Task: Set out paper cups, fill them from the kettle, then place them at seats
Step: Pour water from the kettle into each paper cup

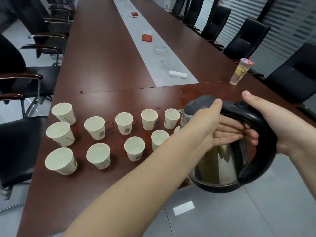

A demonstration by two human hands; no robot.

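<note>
— Where is the kettle?

— The steel electric kettle (220, 161) is held in the air at the near right corner of the conference table (106, 65), spout turned left towards the paper cups (98, 155).

— Held how?

— By both hands. The right hand (282, 134) is clamped round the black handle (256, 117), with its fingers curled through the loop and the thumb sticking up free. The left arm stretches across from the lower left. The left hand (220, 130) has its thumb laid on the black lid (198, 102) and its fingers (232, 132) straight and flat against the kettle's side under the handle, not curled.

— How many cups?

— Eleven, all upright on the table left of the kettle. Ten show in full, and the eleventh is a sliver behind the left wrist.

— And farther out?

— One sealed plastic drink cup (241, 71) with a lemon slice stands by the right edge beyond the kettle. Along the grey centre strip (130, 40) lie one white roll (177, 74), two glass ashtrays (169, 64) and two red things (147, 38) too small to tell. Black chairs (246, 38) line both long sides, but the far ones blur, so I cannot count them.
</note>
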